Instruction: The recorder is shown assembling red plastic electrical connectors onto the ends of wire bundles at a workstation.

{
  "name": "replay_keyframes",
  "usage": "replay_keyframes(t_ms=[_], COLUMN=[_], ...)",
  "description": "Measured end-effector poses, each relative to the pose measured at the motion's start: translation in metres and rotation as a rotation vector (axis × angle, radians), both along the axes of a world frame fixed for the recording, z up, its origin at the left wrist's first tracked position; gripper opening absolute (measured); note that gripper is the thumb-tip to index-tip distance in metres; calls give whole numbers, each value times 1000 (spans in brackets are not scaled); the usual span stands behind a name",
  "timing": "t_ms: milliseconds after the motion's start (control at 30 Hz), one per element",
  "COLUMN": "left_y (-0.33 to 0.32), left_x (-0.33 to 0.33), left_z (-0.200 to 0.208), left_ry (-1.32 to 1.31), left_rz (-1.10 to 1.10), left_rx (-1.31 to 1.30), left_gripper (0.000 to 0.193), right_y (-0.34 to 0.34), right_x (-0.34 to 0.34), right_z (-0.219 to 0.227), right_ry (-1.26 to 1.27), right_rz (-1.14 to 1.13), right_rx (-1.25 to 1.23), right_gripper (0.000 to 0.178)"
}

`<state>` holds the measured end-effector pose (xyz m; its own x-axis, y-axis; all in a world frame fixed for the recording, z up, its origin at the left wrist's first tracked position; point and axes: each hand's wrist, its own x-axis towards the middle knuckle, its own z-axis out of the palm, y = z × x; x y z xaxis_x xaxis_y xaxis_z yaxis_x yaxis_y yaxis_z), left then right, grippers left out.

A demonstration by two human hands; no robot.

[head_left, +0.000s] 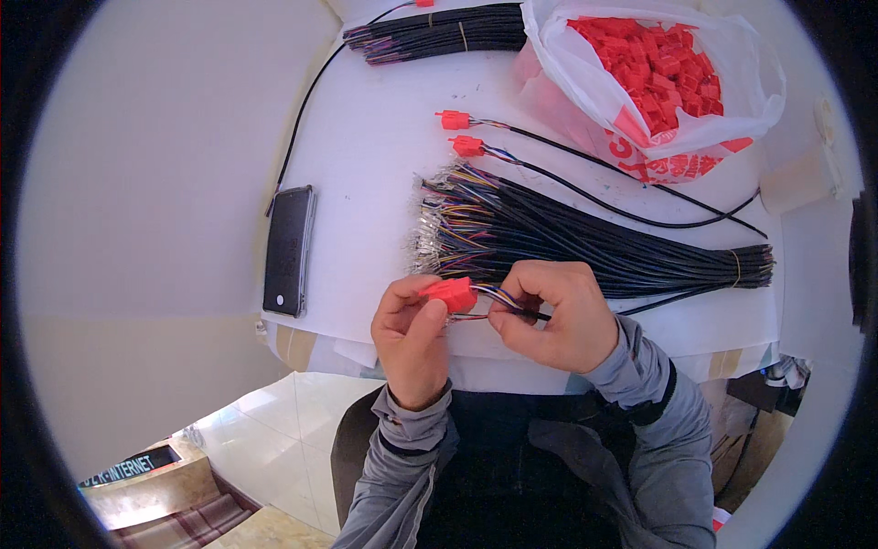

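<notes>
Pinched between the thumb and fingers of my left hand is a red plastic connector housing. Several thin coloured wires run from its right end to a black cable. My right hand closes thumb and finger on those wires where they leave the black sheath. Just beyond my hands lies a large bundle of black cables, its loose wire ends with silvery terminals fanned to the left and a band round its right end. Whether the wires are fully seated in the housing is hidden.
Two cables with red connectors lie behind the bundle. A white plastic bag full of red housings stands at the back right. Another banded cable bundle lies at the back. On the left a phone rests near the table edge.
</notes>
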<state>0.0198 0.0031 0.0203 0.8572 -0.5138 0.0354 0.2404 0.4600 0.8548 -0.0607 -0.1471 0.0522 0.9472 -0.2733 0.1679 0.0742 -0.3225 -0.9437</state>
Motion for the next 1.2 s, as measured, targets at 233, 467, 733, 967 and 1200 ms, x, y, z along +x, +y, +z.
replay_keyframes(t_ms=[233, 467, 733, 967, 1200], left_y=[-5, -8, -11, -11, -9], left_x=[-3, -4, -4, -5, -7], left_z=[-5, -2, 6, 7, 3], left_ry=[15, -123, -286, -304, -296], left_rz=[57, 106, 161, 227, 247], left_rx=[-31, -27, 51, 108, 95], left_gripper=[25, 26, 29, 30, 29], right_y=[0, 0, -1, 0, 0], right_x=[0, 0, -1, -1, 1], right_z=[-1, -1, 1, 2, 1], right_ry=[-16, 49, -24, -48, -142], right_rz=[-30, -29, -52, -85, -122], right_rx=[5, 99, -78, -69, -120], right_gripper=[14, 16, 15, 12, 8])
